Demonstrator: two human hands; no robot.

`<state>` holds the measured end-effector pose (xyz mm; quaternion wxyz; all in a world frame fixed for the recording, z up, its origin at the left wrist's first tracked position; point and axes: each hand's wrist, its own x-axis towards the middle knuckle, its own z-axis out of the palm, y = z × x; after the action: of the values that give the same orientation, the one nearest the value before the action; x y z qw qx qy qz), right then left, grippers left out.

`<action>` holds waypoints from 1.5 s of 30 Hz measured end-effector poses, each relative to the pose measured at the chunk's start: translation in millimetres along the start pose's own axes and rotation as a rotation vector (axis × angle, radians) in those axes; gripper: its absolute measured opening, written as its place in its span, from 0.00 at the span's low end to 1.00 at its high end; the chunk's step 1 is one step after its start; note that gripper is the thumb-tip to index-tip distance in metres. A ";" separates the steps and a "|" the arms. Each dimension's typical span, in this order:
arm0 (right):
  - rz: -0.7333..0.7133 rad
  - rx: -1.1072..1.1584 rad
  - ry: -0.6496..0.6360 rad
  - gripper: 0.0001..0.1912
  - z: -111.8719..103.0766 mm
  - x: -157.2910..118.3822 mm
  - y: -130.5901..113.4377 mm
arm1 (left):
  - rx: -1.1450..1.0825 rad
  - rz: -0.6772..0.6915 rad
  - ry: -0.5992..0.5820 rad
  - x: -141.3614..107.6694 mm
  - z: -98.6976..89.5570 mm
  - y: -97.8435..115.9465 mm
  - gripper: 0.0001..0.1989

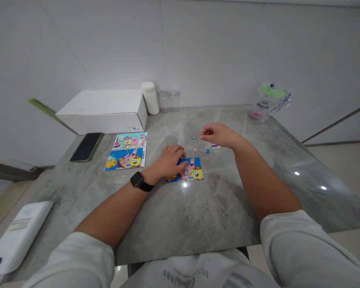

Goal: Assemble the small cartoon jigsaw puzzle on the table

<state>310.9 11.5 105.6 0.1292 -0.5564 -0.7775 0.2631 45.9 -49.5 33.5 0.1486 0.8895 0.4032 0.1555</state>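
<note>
Steadying the puzzle [195,170] beneath the left hand [170,160]
Press lightly with open fingers. Loose pieces [195,150]: one o'clock from the puzzle. Right hand [218,135] nearby is curled; cannot tell whether grasping anything.

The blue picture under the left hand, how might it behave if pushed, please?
The picture looks thin and flat, so it would probably slide, not tip; the glossy tabletop likely grips little. Loose pieces nearby hint it might come apart.

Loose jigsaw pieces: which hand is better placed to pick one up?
Probably the right hand, beside the loose jigsaw pieces, though its grip is unclear; the left hand is on the SpongeBob jigsaw.
</note>
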 end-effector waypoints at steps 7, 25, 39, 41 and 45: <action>-0.124 -0.193 0.038 0.07 27.6 -44.0 9.0 | -0.043 -0.019 0.246 -7.2 -48.0 1.3 0.10; -0.535 -0.212 0.053 0.15 88.3 -84.4 38.3 | -0.037 -0.004 0.037 -86.9 -12.1 -29.3 0.23; -0.555 -0.185 0.066 0.14 93.0 -78.6 44.6 | -0.051 0.019 0.052 -84.1 -5.2 -31.9 0.25; -0.572 -0.180 0.085 0.14 94.3 -77.8 46.3 | -0.055 0.027 0.056 -84.0 -3.8 -32.8 0.24; -0.581 -0.143 0.115 0.13 95.4 -76.8 47.2 | -0.059 0.037 0.056 -83.8 -1.9 -34.6 0.22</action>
<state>328.1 -74.0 7.6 0.2033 -0.3325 -0.9120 0.1281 -30.6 -91.5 8.6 0.1603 0.8874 0.3858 0.1950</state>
